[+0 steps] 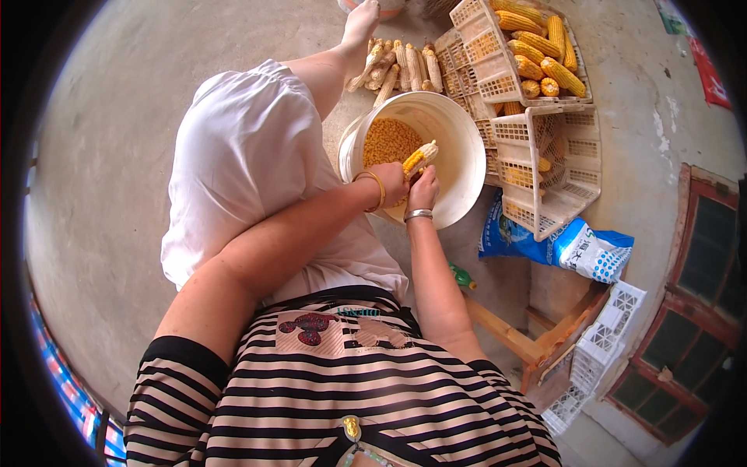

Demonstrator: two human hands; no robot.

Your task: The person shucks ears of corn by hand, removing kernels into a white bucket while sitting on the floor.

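Observation:
A partly shelled corn cob (419, 159) is held over the mouth of a white plastic bucket (464, 166). Some yellow kernels still sit on the cob, while its upper end is bare and pale. My left hand (390, 180), with a gold bangle at the wrist, is closed around the cob's lower part. Against it from the right, my right hand (424, 190) grips the same cob; a silver bangle circles that wrist. Fingers hide the cob's lower end. Loose corn kernels (390, 140) lie inside the bucket, which stands tilted towards me.
Stripped cobs (411, 64) are piled behind the bucket. To the right, one plastic crate (490, 58) holds yellow corn cobs (537, 46); another crate (534, 169) lies below it. Nearby are a blue-and-white bag (525, 239), a green bottle (463, 275), a wooden frame (508, 327) and white crates (607, 338).

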